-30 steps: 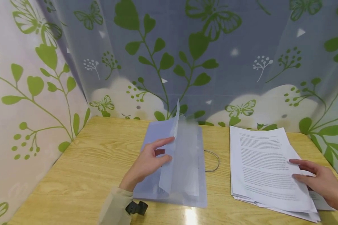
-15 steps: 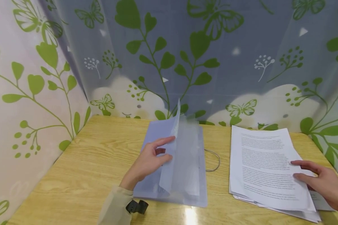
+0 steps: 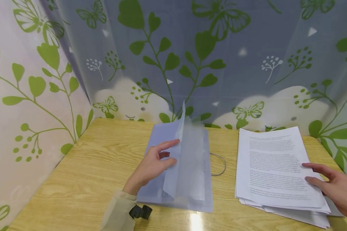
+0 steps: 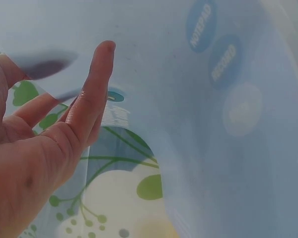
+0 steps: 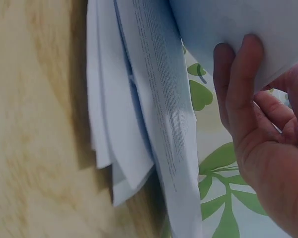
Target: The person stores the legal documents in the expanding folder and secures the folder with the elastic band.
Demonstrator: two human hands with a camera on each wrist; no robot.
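Note:
A translucent blue plastic folder (image 3: 162,133) lies on the table with its cover raised partway. My left hand (image 3: 153,162) holds that cover (image 4: 198,124) by its edge; the left wrist view shows one digit in front of the plastic and others reaching behind it. Clear inner sheets (image 3: 192,160) stand beside the cover. To the right lies a stack of printed paper (image 3: 273,166), its lower edges uneven. My right hand (image 3: 333,186) grips the right edge of the top paper. In the right wrist view, a lifted sheet (image 5: 223,22) rises between thumb and fingers, above more printed pages (image 5: 164,109).
A thin grey elastic loop (image 3: 224,163) sticks out from the folder's right side. Under everything is a wooden table (image 3: 89,166). A patterned curtain (image 3: 234,57) hangs right behind its back edge. A black band (image 3: 140,211) circles the left wrist.
My right hand has shifted slightly right, and the top paper has slid up and to the right with it. My left hand and the raised cover stay in place.

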